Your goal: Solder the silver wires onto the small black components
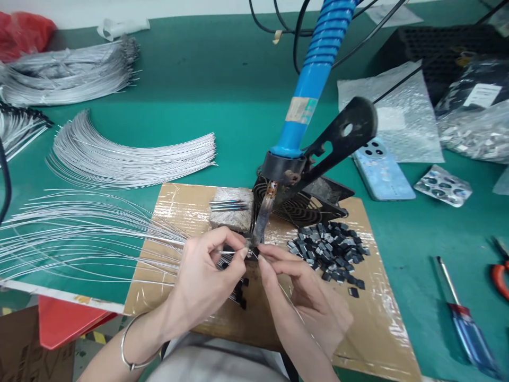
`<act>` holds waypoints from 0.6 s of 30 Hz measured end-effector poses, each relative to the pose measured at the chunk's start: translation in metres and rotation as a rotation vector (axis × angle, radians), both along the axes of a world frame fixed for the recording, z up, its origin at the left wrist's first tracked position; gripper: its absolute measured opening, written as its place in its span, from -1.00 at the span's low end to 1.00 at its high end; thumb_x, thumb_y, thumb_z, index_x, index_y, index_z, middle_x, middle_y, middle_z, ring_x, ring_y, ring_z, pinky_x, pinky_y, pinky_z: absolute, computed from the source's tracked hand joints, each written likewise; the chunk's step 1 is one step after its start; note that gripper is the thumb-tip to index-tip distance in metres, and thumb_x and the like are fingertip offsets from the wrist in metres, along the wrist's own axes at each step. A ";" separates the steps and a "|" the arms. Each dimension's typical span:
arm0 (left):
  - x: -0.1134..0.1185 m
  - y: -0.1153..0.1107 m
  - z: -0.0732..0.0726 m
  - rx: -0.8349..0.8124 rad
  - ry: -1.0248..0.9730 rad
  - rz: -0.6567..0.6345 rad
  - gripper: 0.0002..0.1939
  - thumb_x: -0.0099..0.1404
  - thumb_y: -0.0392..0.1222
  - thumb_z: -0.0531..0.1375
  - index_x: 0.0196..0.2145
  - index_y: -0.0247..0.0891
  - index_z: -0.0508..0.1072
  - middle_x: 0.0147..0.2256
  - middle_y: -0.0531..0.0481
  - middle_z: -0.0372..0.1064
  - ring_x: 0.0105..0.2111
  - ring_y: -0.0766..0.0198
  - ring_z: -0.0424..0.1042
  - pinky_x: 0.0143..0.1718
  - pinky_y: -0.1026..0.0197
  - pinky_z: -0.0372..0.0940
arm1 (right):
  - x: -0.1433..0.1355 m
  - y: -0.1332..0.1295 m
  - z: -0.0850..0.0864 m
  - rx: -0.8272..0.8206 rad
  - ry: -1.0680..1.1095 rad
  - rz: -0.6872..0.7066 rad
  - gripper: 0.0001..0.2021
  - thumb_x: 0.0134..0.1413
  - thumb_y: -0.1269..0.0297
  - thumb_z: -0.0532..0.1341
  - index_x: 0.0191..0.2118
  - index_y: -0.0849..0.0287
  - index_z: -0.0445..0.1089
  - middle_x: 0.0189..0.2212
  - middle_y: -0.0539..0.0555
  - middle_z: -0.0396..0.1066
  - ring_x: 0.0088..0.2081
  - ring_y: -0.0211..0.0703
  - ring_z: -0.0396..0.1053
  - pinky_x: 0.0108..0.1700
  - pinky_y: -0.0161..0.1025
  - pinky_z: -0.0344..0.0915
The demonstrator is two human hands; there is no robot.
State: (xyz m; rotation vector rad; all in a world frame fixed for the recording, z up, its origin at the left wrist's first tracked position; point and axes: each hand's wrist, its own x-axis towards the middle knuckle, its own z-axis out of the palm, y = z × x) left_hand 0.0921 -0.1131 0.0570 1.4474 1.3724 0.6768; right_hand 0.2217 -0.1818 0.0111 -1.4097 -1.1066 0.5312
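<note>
My left hand (pixel 210 278) is closed in a pinch on a thin white wire (pixel 227 252), just under the tip (pixel 261 223) of a fixed blue soldering iron (pixel 304 101). My right hand (pixel 304 297) pinches a strand of thin solder wire (pixel 292 303), which trails down over the palm. Both sets of fingertips nearly meet at the iron's tip, and the small part between them is mostly hidden. Beneath the left hand lie several wires with black ends (pixel 239 294). A pile of small black connectors (pixel 330 249) sits right of my right hand on the cardboard (pixel 382 318).
Behind the iron's tip stand a black fan (pixel 318 204) and a wrapped block (pixel 230 215). Loose white wires (pixel 99 233) and a wire bundle (pixel 131 159) spread left. At right are a phone (pixel 384 170), a screwdriver (pixel 465 323) and orange-handled pliers (pixel 500 278).
</note>
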 end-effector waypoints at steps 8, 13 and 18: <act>0.000 0.001 -0.001 -0.011 0.002 -0.007 -0.87 0.21 -0.19 0.21 -0.46 -0.26 0.49 -0.36 -0.08 0.56 -0.28 0.11 0.57 -0.26 0.11 0.43 | 0.000 0.002 0.001 0.014 -0.061 -0.023 -0.86 0.10 0.46 0.38 -0.34 0.05 0.49 -0.20 -0.05 0.67 -0.21 -0.16 0.65 -0.08 -0.30 0.54; 0.000 0.001 0.001 -0.009 0.008 -0.005 -0.86 0.21 -0.18 0.21 -0.46 -0.26 0.49 -0.35 -0.09 0.57 -0.27 0.10 0.57 -0.27 0.12 0.44 | 0.000 0.004 0.005 0.020 -0.130 -0.048 -0.89 0.14 0.41 0.37 -0.35 0.04 0.50 -0.23 -0.07 0.67 -0.29 -0.17 0.66 -0.13 -0.31 0.58; 0.000 -0.001 0.003 -0.007 0.005 -0.010 -0.86 0.23 -0.20 0.20 -0.45 -0.26 0.51 -0.35 -0.08 0.58 -0.30 0.13 0.57 -0.28 0.14 0.44 | 0.001 0.004 0.005 0.052 -0.161 -0.049 -0.88 0.10 0.44 0.38 -0.33 0.06 0.51 -0.25 -0.02 0.68 -0.32 -0.10 0.67 -0.17 -0.26 0.62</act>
